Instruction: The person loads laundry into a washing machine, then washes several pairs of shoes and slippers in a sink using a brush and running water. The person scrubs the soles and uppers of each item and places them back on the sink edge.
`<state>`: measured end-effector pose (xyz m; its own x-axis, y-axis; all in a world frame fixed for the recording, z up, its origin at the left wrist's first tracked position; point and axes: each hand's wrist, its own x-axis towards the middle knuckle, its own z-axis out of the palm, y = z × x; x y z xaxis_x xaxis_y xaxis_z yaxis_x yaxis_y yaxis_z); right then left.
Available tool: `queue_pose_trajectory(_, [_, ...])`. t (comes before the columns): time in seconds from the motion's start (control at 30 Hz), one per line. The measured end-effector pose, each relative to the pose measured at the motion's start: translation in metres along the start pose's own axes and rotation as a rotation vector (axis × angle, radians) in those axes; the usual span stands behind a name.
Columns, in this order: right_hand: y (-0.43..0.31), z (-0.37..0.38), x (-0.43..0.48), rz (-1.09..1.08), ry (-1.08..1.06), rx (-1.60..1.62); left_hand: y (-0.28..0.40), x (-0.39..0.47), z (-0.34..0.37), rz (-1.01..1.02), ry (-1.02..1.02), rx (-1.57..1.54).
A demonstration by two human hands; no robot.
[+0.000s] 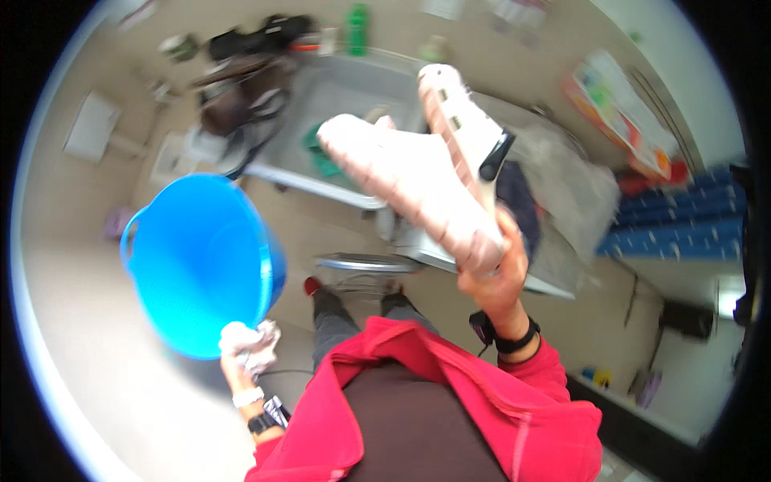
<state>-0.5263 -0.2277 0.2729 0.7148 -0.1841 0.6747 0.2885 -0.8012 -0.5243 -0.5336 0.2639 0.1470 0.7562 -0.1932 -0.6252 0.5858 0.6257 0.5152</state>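
Observation:
A pair of pale pink-and-white shoes [415, 175] is gripped in my right hand [500, 274], raised in front of the sink. Their ridged pink soles face partly sideways, and a black strap or fastening shows on the farther one. At the lower left, my left hand [235, 361] grips a crumpled pale cloth [260, 344] at the rim of a large blue plastic bucket [199, 265]. The bucket is tilted with its mouth towards me, and no contents can be made out inside. My left fingers are partly hidden by the cloth.
Behind the shoes is a grey sink [355, 78] with a green cloth [322, 153] in it. Dark bags [241, 102] sit at its left end; a green bottle [357, 30] stands behind. A metal-edged stool [364, 263] is below. Clear plastic sheeting [560, 175] lies at right.

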Motion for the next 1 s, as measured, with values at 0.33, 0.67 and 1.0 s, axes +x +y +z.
queue_pose_trajectory(0.33, [-0.193, 0.295, -0.014, -0.436, -0.669, 0.304, 0.016, 0.035, -0.123, 0.206, 0.484, 0.179])
queue_pose_trajectory(0.67, [-0.223, 0.406, -0.011, -0.237, -1.342, 0.428, 0.059, 0.095, -0.214, 0.028, 0.529, 0.024])
queue_pose_trajectory(1.0, [-0.143, 0.379, 0.028, 0.513, -1.012, 0.018, 0.129, 0.248, -0.338, 0.031, 0.518, -0.348])
